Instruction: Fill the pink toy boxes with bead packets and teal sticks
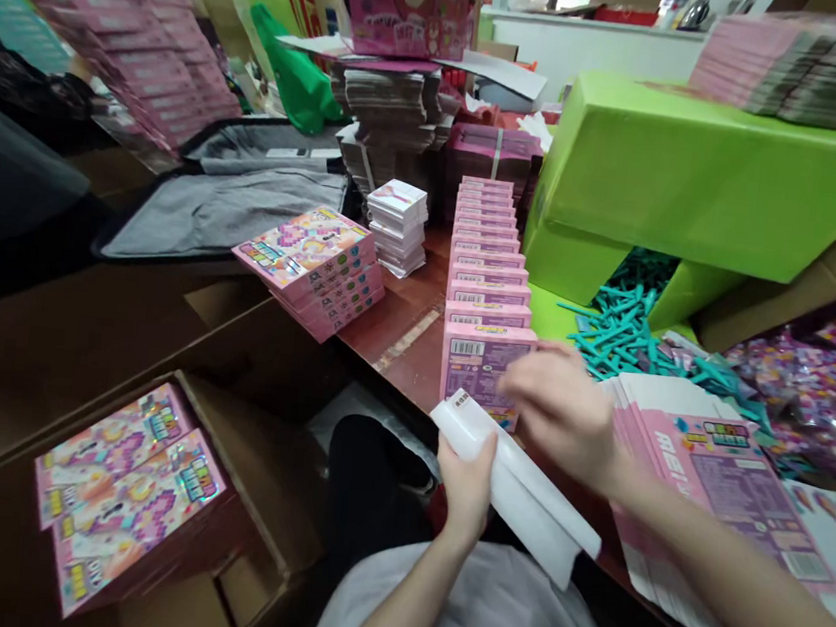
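My left hand (464, 490) grips a white, folded piece of card (520, 481) over my lap, with small dark print at its far end. My right hand (562, 406) is smeared by motion, its fingers partly curled, in front of the nearest pink box (488, 357). Whether it touches that box or holds anything, I cannot tell. This box stands upright at the near end of a long row of pink boxes (489, 271). Beside my right forearm, flat pink cartons (724, 469) lie in a fanned stack.
Teal pen-like sticks (624, 322) spill from a green box (704, 185). A stack of pink boxes (311, 256) and white cards (398, 221) stand left of the row. An open brown carton (268, 498) at lower left holds more printed boxes (132, 502). Plastic-wrapped colourful packets (825, 380) lie right.
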Demonstrator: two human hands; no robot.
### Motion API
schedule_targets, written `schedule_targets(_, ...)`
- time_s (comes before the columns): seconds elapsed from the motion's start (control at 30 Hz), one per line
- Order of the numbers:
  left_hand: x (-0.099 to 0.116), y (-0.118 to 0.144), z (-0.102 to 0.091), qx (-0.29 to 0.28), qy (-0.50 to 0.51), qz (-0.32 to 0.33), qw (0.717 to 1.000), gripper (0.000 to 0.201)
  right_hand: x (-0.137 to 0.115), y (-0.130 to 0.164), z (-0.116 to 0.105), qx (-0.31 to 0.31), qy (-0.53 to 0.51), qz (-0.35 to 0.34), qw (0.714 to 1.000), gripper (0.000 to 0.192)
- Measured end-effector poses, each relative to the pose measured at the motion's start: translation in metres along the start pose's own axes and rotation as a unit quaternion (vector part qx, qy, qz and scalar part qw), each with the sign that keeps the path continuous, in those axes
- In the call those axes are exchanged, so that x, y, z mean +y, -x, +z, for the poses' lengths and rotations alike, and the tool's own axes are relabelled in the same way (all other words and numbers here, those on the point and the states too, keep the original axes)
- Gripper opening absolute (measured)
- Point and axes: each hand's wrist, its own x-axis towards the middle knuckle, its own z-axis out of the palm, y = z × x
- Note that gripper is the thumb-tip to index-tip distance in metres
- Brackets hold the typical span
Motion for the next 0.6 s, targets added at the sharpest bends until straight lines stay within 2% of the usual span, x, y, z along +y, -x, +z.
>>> schedule_targets(0.07,-0.005,-0.005,-0.002,0.019,-0.013,-0.005,1.000,0.055,0.030,-0.022,-0.002,-0.001,-0.022,0.086,0.996,0.005)
schedule_targets(0.13,-0.009,-0.008,-0.003,0.008,-0.025,-0.001,1.000,0.051,0.061,-0.040,0.001,-0.086,-0.068,0.150,0.983,0.006)
schedule_targets(0.23,-0.015,-0.012,-0.005,-0.012,-0.037,-0.011,0.999,0.048,0.092,-0.053,0.009,-0.208,-0.121,0.191,0.952,0.009)
schedule_targets(0.3,-0.019,-0.013,-0.005,-0.016,-0.037,-0.015,0.999,0.050,0.098,-0.056,0.013,-0.264,-0.129,0.191,0.937,0.010)
schedule_targets(0.43,-0.024,-0.017,-0.006,-0.012,-0.020,-0.016,1.000,0.055,0.095,-0.061,0.016,-0.358,-0.094,0.164,0.915,0.008)
schedule_targets(0.5,-0.025,-0.019,-0.007,-0.006,-0.020,-0.016,1.000,0.055,0.094,-0.061,0.019,-0.371,-0.047,0.141,0.917,0.004)
schedule_targets(0.6,-0.024,-0.020,-0.007,-0.011,-0.032,-0.014,0.999,0.052,0.093,-0.056,0.023,-0.353,0.017,0.093,0.931,0.003)
